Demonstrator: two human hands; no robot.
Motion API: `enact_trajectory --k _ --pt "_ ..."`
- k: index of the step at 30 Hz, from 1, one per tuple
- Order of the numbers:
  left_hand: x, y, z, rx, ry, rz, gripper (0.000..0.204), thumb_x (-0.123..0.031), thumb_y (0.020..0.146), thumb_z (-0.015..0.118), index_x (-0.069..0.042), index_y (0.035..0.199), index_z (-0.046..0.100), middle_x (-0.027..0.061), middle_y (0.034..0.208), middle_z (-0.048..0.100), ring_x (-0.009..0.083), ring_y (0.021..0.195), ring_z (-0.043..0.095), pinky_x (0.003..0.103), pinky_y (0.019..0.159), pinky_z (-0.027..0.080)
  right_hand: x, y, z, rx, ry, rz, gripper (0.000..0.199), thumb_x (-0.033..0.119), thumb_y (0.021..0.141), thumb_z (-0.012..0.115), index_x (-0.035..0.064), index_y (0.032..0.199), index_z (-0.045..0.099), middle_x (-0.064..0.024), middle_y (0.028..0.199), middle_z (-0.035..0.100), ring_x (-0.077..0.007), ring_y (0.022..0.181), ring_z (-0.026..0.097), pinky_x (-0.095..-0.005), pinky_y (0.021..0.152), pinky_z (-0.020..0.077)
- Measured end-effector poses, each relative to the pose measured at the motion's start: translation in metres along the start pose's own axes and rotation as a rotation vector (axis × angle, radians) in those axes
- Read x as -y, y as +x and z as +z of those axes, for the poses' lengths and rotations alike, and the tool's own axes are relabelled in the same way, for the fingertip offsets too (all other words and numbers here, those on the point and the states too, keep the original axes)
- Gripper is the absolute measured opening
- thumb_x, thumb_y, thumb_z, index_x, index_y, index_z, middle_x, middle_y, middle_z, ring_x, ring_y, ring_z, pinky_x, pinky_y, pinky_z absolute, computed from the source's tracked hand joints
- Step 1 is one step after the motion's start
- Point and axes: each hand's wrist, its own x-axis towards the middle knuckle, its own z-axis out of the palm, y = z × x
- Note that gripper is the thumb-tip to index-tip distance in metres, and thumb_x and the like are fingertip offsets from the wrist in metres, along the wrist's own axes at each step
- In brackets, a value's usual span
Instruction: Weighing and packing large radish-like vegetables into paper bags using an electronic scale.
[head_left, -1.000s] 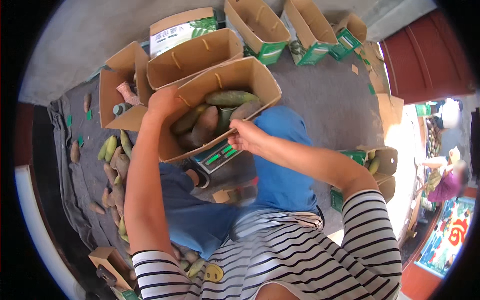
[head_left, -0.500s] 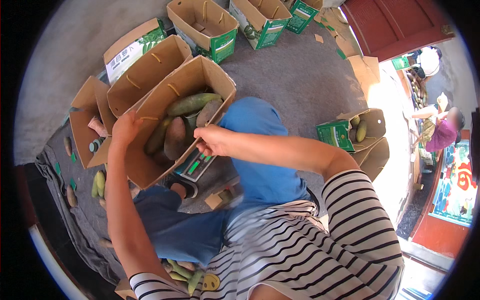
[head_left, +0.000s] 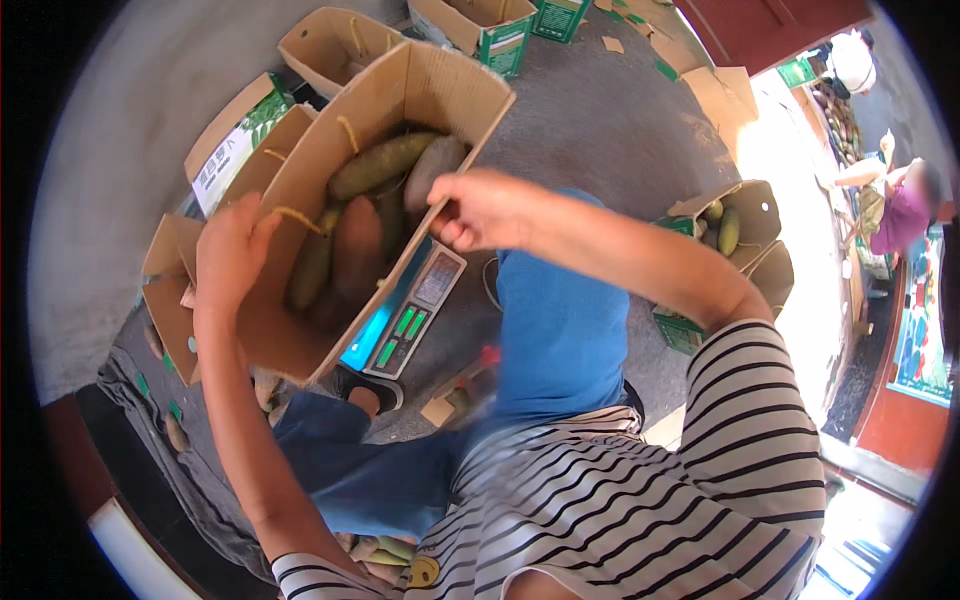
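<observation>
Between my hands is an open cardboard box (head_left: 380, 88) with yellow cord handles. It is tilted, so its inside shows. Thick, long root vegetables lie in it: a green one (head_left: 383, 165) and reddish-brown ones (head_left: 356, 245) among others. My left hand (head_left: 228, 250) is closed at the box's left rim, its fingertips partly hidden. On the right rim my right hand (head_left: 478, 212) grips the cardboard with curled fingers. Below the box's right side a digital scale (head_left: 432, 285) with green displays and a bluish platform is partly covered by the box.
More open cardboard boxes (head_left: 455, 22) stand along the wall behind. At right a green-printed box (head_left: 757, 205) holds green vegetables. Loose vegetables (head_left: 177, 432) lie on dark cloth at left. A person in purple (head_left: 897, 218) is at the far right, near a vegetable pile (head_left: 836, 122).
Both hands have shifted the box up and away from the scale, uncovering more of the scale and its bluish platform. My view has also shifted slightly.
</observation>
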Motion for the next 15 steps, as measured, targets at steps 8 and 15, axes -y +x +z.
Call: enact_trajectory --k 8,15 --pt "-0.142 0.126 0.052 -0.027 0.016 0.052 0.025 -0.029 0.088 0.056 -0.005 0.097 0.060 0.0184 0.092 0.064 0.0382 0.090 0.061 0.050 0.075 0.047 0.075 -0.058 -0.153 -0.347 -0.101 -0.338 0.014 0.020 0.087 0.054 0.0080 0.083 0.049 -0.0051 0.067 0.051 -0.0116 0.047 0.043 -0.0233 0.035 0.0318" --pt "-0.250 0.173 0.103 0.013 -0.629 0.213 0.021 -0.013 0.088 0.051 -0.008 0.105 0.061 0.0176 0.097 0.064 0.0387 0.092 0.060 0.045 0.077 0.049 0.068 -0.151 -0.301 -0.653 -0.171 -0.495 0.017 0.022 0.089 0.053 0.0065 0.096 0.055 -0.0027 0.068 0.054 -0.0090 0.051 0.048 -0.0222 0.039 0.0352"
